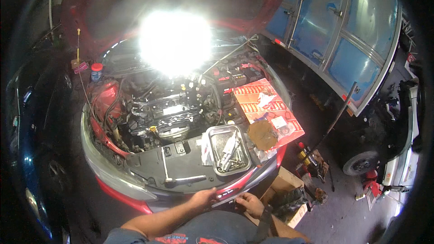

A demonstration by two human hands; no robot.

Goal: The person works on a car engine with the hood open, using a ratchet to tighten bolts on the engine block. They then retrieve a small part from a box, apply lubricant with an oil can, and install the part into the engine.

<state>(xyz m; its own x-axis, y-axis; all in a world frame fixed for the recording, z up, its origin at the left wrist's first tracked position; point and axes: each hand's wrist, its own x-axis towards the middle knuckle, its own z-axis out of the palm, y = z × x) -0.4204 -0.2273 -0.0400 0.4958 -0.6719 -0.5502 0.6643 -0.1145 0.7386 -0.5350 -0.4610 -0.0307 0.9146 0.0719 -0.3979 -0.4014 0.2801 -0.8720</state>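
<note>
My left hand (pixel 203 198) and my right hand (pixel 251 204) are close together at the car's front edge, just in front of my body. Both have curled fingers. A small dark thing shows between them, too dim to name. Beyond them, on the black cover (pixel 149 166) over the front of the engine bay, lie a ratchet (pixel 186 180) and a long-handled wrench (pixel 165 162). Next to these stands a metal tray (pixel 210 152) with sockets and other shiny tools in it. The exposed engine (pixel 168 114) sits behind.
A red-and-white sheet or box (pixel 291 126) holds small parts, beside a brown flat piece (pixel 262 135). A blue jar with a red lid (pixel 96 72) stands at left. The raised hood (pixel 264 0) carries a glaring lamp (pixel 175 43). An open cardboard box (pixel 285 179) sits low at right.
</note>
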